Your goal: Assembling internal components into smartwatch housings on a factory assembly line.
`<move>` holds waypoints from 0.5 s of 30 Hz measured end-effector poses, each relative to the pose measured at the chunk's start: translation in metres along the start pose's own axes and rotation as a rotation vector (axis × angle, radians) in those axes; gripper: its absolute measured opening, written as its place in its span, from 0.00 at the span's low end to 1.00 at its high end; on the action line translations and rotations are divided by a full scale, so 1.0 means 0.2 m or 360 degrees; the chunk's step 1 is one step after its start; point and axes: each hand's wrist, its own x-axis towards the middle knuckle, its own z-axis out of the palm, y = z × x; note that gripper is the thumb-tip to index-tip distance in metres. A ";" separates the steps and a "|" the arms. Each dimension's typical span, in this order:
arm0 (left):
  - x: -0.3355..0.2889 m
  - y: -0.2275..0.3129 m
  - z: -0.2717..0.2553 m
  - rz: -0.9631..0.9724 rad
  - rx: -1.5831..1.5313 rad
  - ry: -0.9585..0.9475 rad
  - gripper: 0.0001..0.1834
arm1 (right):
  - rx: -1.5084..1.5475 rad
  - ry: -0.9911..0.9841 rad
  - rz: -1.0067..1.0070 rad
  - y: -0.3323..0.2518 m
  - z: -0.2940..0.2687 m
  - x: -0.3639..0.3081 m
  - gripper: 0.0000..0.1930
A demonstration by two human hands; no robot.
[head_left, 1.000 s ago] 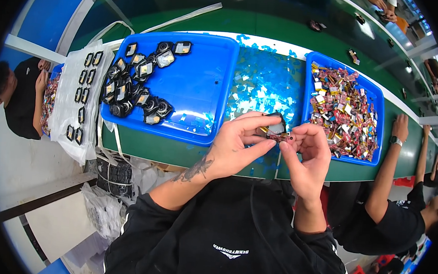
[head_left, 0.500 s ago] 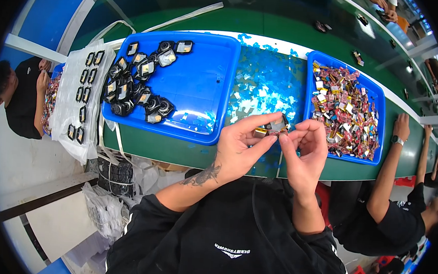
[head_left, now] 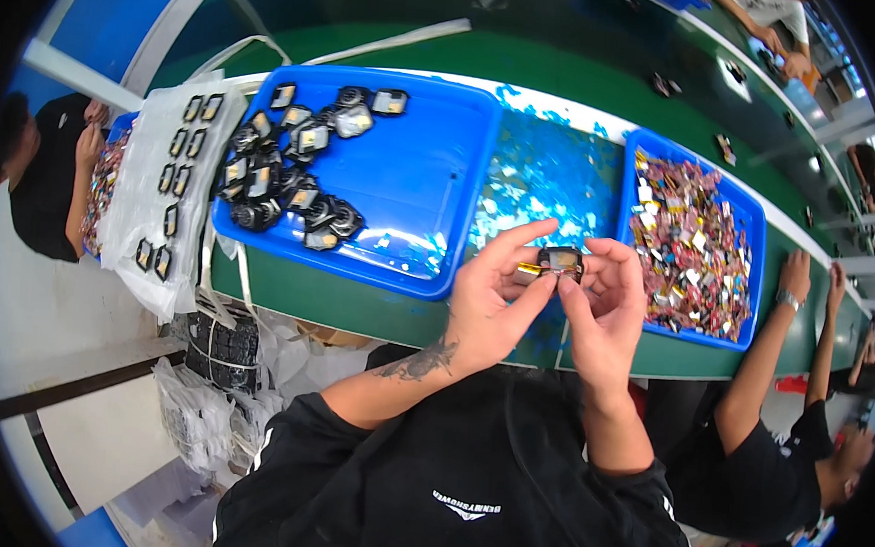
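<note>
Left hand: clamped on black-framed part | right hand: clamped on same part | green bench: beneath

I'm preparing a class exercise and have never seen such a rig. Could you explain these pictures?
There is no robot: these are a person's bare left hand and right hand. Every picture comes from a fisheye camera worn on the head, looking down, so straight edges curve. On the green table, the left blue tray holds black-framed parts, and the right blue tray holds small mixed pieces. Between them lie blue scraps; white sheeting farther left carries dark frames. Both hands hold a dark part, too small to identify.
</note>
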 end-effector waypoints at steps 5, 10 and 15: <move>0.20 0.20 -0.30 0.0506 0.1814 0.0115 0.27 | -0.0340 -0.0299 0.0133 -0.09 -0.09 0.49 0.21; 0.41 0.24 -0.75 0.0357 0.2978 0.0568 0.26 | -0.1101 -0.0033 0.0374 -0.01 -0.09 1.24 0.27; 0.41 0.26 -0.81 0.0467 0.2989 0.0426 0.14 | -0.1290 0.0022 0.0391 0.25 -0.26 1.52 0.26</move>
